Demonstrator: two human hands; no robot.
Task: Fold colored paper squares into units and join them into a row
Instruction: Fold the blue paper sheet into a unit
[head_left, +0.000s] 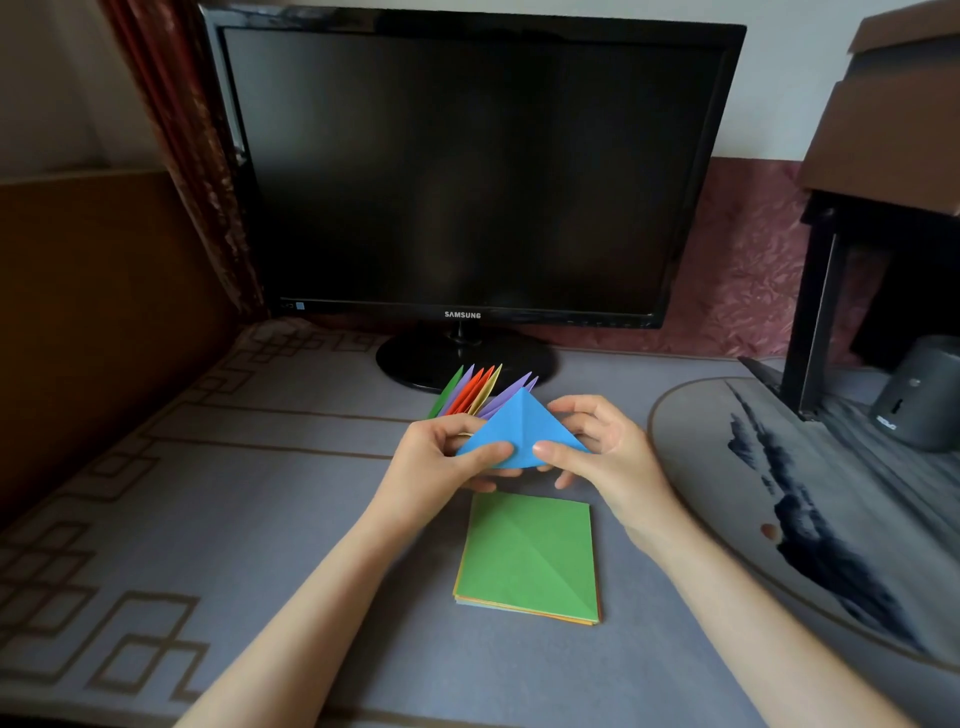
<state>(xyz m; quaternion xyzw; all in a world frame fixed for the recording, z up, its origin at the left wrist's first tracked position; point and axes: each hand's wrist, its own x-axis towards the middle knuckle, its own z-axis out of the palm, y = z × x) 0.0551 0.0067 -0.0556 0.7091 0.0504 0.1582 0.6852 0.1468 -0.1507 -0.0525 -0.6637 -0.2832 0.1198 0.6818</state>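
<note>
Both hands are raised just above the desk cloth (260, 493). The left hand (441, 457) and right hand (602, 447) each pinch a blue folded triangle (522, 423), point up. Each thumb presses on the near face close to the bottom edge, and the other fingers curl behind it. The thumb tips sit near each other at the lower middle of the triangle, not touching. A row of joined units (475, 392) (green, purple, red, yellow, purple) fans up directly behind the left fingers and beyond the blue triangle. Whether the blue piece is already locked into the row cannot be told. A stack of paper squares (530, 556), green sheet on top with a diagonal crease, lies flat below the fingers, between the wrists. A dark monitor (467, 171) stands beyond the fingertips. A round mat (779, 467) lies outside the right hand, with a small speaker (919, 395) at its far edge.
</note>
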